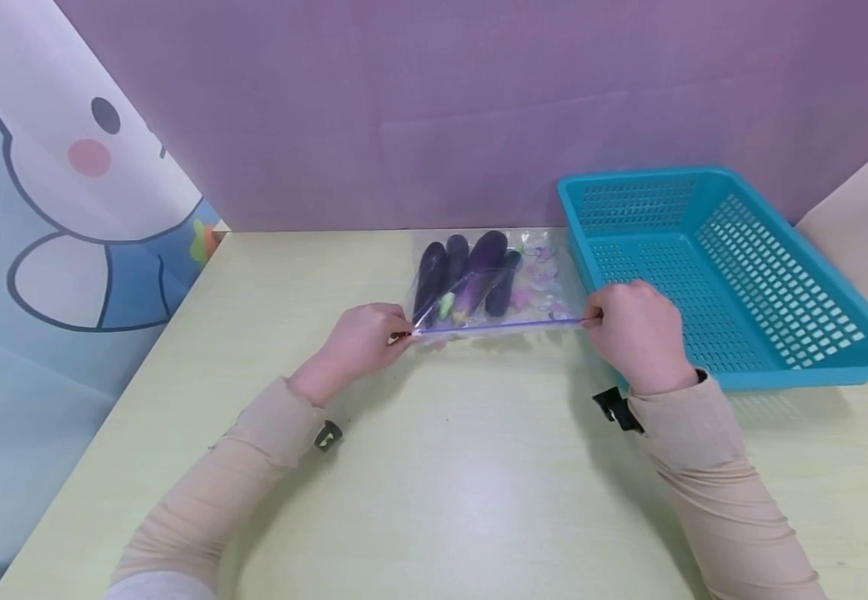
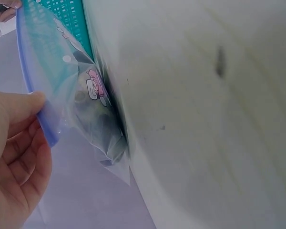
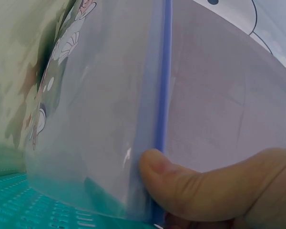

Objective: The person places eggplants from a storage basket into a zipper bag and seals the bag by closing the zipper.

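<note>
A clear zip bag [image 1: 546,292] with a blue-purple zip strip and printed pink figures lies toward the back of the table. Inside it are several dark purple eggplants [image 1: 484,262], gathered in its left half. My left hand [image 1: 368,335] pinches the left end of the zip edge between thumb and fingers. At the strip's other end, my right hand [image 1: 638,333] pinches the corner. The edge is stretched straight between both hands and looks raised off the table. In the right wrist view the thumb [image 3: 181,183] presses on the blue strip.
A teal plastic basket [image 1: 801,379] stands on the right, close beside the bag and behind my right hand. The pale table [image 1: 449,500] ends at a purple cloth backdrop [image 1: 403,117]. A cartoon-printed sheet [image 1: 51,375] hangs at the left.
</note>
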`<state>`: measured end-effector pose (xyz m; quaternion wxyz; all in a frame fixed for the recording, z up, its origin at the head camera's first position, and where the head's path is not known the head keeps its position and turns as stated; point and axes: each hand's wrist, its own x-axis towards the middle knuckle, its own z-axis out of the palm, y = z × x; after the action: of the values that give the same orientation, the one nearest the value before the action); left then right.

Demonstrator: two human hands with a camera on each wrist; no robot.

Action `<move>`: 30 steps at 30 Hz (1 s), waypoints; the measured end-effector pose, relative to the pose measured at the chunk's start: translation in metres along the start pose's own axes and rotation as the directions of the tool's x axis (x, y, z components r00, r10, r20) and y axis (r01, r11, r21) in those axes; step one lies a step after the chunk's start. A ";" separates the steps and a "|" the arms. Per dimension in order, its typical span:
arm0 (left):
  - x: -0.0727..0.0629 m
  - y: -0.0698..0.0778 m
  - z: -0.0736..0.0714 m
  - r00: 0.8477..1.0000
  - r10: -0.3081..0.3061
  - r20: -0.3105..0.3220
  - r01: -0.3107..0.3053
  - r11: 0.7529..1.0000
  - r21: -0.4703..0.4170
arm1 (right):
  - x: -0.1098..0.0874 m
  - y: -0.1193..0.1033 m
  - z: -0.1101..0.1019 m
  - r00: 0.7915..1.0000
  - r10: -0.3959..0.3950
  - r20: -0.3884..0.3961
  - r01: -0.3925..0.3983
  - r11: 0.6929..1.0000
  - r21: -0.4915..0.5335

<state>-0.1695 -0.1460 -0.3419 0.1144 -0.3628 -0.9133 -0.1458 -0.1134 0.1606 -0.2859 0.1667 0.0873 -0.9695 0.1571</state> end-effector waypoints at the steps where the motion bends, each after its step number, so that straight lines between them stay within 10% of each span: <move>1: 0.000 -0.001 0.000 1.000 -0.002 0.000 0.002 1.000 0.000 | 0.000 0.000 0.000 1.000 0.003 0.003 -0.003 1.000 0.001; 30: -0.008 -0.012 -0.005 1.000 -0.022 -0.002 0.022 1.000 0.003 | 0.000 0.000 -0.001 1.000 0.006 0.010 -0.006 1.000 -0.004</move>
<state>-0.1717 -0.1615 -0.3426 0.1141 -0.3526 -0.9173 -0.1459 -0.1128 0.1614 -0.2853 0.1614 0.0847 -0.9709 0.1551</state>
